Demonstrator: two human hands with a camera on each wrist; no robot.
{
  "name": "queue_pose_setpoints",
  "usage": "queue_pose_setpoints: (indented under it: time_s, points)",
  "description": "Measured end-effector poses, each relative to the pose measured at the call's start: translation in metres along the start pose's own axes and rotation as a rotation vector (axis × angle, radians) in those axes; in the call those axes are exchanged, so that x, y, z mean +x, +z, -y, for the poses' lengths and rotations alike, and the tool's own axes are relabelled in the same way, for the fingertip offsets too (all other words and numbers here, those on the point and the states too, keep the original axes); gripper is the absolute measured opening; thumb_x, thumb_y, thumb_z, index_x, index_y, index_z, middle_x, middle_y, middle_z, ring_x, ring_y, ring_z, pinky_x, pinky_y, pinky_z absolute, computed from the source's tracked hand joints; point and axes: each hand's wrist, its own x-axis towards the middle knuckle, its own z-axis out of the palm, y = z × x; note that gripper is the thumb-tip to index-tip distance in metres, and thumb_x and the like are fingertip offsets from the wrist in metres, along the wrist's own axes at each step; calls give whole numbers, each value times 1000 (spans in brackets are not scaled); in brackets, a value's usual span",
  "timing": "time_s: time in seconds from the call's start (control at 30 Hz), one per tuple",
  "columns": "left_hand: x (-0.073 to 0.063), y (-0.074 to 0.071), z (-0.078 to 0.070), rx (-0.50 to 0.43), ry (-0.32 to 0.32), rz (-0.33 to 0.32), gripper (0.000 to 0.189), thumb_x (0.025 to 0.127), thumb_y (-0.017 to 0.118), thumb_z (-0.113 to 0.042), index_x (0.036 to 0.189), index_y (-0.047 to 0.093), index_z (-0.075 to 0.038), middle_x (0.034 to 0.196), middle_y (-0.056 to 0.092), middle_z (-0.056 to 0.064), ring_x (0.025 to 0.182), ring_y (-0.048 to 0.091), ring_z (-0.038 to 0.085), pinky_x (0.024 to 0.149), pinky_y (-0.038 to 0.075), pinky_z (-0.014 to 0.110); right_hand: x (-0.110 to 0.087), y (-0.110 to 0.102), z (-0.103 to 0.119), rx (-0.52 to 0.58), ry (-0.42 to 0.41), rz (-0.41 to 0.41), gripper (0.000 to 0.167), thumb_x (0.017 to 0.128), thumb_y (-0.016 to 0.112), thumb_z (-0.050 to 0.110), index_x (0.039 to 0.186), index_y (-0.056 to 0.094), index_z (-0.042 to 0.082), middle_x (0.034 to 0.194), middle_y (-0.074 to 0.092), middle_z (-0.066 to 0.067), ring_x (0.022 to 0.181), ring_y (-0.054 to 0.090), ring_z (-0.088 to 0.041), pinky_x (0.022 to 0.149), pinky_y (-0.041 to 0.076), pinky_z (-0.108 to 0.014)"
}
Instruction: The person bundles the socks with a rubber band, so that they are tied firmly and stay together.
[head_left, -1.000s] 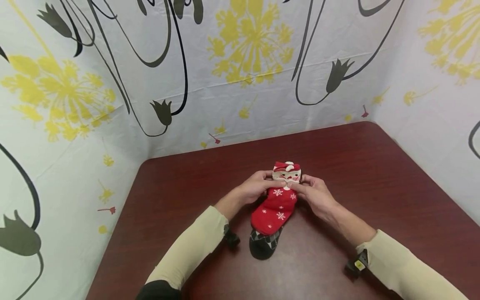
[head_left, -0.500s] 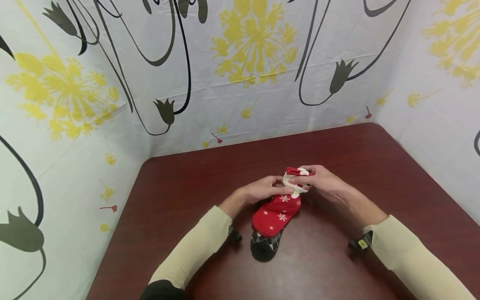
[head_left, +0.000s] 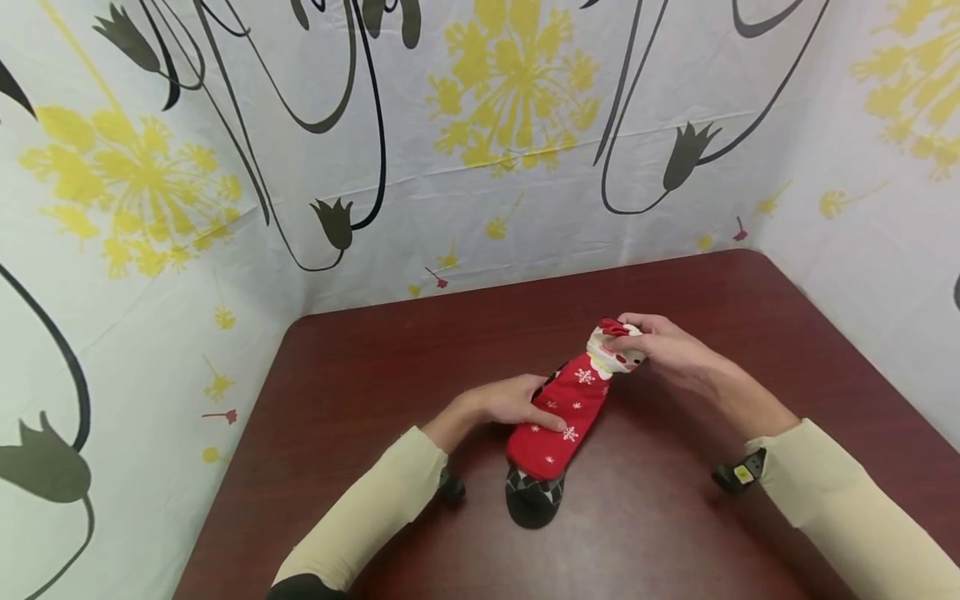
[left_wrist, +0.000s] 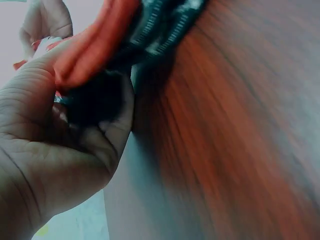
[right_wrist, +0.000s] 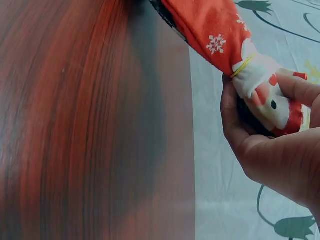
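Note:
A red sock (head_left: 587,392) with white snowflakes and a Santa face on its cuff lies slanting over a dark argyle sock (head_left: 532,505), whose toe sticks out below. My left hand (head_left: 512,402) grips both socks at mid-length, thumb across the red one and fingers beneath, as the left wrist view also shows. At the cuff end, my right hand (head_left: 678,352) pinches the Santa face. In the right wrist view its thumb and fingers hold that cuff (right_wrist: 262,97), and dark fabric shows behind it. My fingers hide part of the face.
A dark red-brown wooden table (head_left: 420,358) carries the socks. White patterned cloth (head_left: 480,217) hangs along its far side and both flanks. Small black cameras sit at the left wrist (head_left: 452,486) and right wrist (head_left: 741,473).
From the cuff, my left hand has slid down to the middle of the socks. My right hand has shifted right and farther away with the cuff, and the red sock now lies straighter.

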Motion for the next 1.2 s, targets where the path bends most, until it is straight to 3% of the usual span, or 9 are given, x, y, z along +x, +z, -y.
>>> queue_pose_setpoints:
  time_s: [0.2, 0.33, 0.43, 0.5, 0.6, 0.7, 0.83, 1.03, 1.2]
  points:
    - [-18, -7, 12, 18, -15, -16, 54, 92, 82, -33, 136, 60, -12, 114, 70, -2, 106, 67, 15, 87, 58, 32, -3, -10, -6, -9, 5, -56, 30, 100, 74, 21, 118, 60, 3, 104, 70, -1, 99, 66, -15, 87, 56, -31]
    - [-32, -13, 19, 4, -42, -94, 65, 92, 82, -35, 146, 57, -9, 122, 68, 2, 112, 65, 18, 90, 58, 34, -5, -14, -11, 7, 17, -70, 25, 100, 74, 21, 113, 60, 4, 98, 70, 1, 94, 66, -13, 83, 55, -27]
    - [-41, -17, 24, -35, -82, -171, 78, 93, 82, -34, 156, 48, -4, 129, 68, 6, 114, 67, 19, 92, 59, 36, -6, -15, -16, -18, 38, -80, 31, 101, 73, 23, 119, 57, 2, 104, 67, 0, 98, 63, -14, 84, 54, -26]
    - [-46, -20, 27, -66, -105, -228, 82, 94, 82, -34, 159, 43, -1, 132, 69, 8, 112, 71, 19, 92, 60, 36, -7, -16, -19, -37, 63, -77, 44, 102, 71, 25, 132, 54, -2, 112, 65, -2, 103, 60, -15, 87, 54, -26]
    - [-52, -23, 31, -91, -115, -310, 74, 94, 83, -33, 153, 52, 0, 125, 73, 8, 101, 75, 18, 86, 61, 35, -8, -19, -24, -44, 95, -46, 67, 103, 70, 28, 152, 40, -8, 123, 63, -5, 110, 57, -17, 91, 54, -26]
    - [-57, -26, 32, -94, -112, -385, 56, 94, 83, -35, 137, 67, -4, 110, 78, 4, 91, 75, 18, 79, 61, 33, -8, -19, -27, -16, 101, -6, 76, 104, 69, 25, 158, 31, -11, 123, 66, -5, 108, 61, -15, 90, 56, -26]
    - [-63, -28, 33, -109, -92, -446, 36, 96, 81, -34, 123, 75, -11, 101, 78, 1, 88, 75, 20, 77, 59, 32, -8, -16, -30, 63, 80, 18, 66, 104, 70, 16, 155, 38, -8, 117, 69, -1, 103, 65, -13, 88, 57, -27]
    - [-66, -29, 39, -115, -75, -496, 36, 101, 75, -30, 132, 71, -12, 113, 75, 4, 95, 72, 19, 84, 60, 33, -7, -12, -37, 113, 63, 15, 45, 101, 73, 10, 141, 56, 1, 120, 69, -1, 107, 64, -17, 89, 59, -29]
    - [-65, -28, 44, -133, -88, -541, 38, 102, 73, -27, 137, 68, -12, 120, 73, 6, 101, 71, 20, 90, 59, 37, -3, -8, -42, 79, 62, 5, 51, 102, 72, 12, 148, 52, 0, 137, 56, -13, 110, 62, -19, 91, 58, -30]
